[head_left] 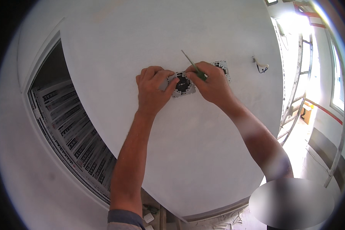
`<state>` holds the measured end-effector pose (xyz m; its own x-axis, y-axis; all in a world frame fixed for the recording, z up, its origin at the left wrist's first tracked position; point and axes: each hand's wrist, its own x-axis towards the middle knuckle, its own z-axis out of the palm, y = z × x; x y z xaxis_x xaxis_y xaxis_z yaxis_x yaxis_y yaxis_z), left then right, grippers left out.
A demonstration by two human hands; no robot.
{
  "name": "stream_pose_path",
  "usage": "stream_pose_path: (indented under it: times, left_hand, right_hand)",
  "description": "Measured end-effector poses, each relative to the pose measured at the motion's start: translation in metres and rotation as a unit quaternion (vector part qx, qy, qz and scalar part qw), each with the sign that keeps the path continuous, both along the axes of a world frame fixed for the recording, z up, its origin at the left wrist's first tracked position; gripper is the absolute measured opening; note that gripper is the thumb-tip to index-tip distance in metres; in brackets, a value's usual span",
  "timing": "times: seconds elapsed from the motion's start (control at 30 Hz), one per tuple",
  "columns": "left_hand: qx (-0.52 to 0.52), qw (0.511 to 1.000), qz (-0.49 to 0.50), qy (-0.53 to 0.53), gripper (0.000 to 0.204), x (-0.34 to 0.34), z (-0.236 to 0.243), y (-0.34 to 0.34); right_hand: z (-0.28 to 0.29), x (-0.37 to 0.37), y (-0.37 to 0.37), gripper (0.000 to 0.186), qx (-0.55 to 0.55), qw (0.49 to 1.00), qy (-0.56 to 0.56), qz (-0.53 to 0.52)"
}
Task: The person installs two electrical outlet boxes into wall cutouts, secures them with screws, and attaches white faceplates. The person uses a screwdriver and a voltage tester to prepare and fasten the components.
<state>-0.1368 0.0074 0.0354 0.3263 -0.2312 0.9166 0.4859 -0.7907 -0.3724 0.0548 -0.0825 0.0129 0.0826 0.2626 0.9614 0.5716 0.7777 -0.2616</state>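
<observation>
a smooth white wall (203, 153) fills the middle, with a dark opening (46, 73) on the left where pale strips (74, 126) bearing dark print lie in a row. on the right, a ladder (299, 69) stands in strong light, with a window (338, 84) beyond it. white cords (234, 220) lie at the foot of the wall. a cardboard box (306, 114) sits behind the ladder; what is inside cannot be seen. the socket (183, 85), a black round insert in a metal frame, is on the wall between the hands; a second socket (220, 67) is just to its right, partly hidden, and loose wires (262, 68) poke out farther right. the left hand (154, 86) has bent fingers, its thumb at the socket's left edge; whether it pinches anything i cannot tell. the right hand (211, 82) grips a green-handled screwdriver (199, 73), tip pointing up and left, fingertips by the socket's upper right.
</observation>
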Motion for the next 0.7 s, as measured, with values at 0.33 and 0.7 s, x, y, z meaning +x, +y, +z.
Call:
stream_pose_path:
  times: [0.33,0.7]
  left_hand:
    - [0.032,0.999,-0.029,-0.01,0.024,0.001,0.0,0.008]
    - [0.046,0.998,-0.046,-0.024,0.024,0.0,-0.003,0.012]
  right_hand:
    - [0.005,-0.005,0.022,0.012,0.037,0.997,-0.05,-0.048]
    - [0.011,-0.016,0.021,0.011,0.034,0.987,-0.095,-0.129]
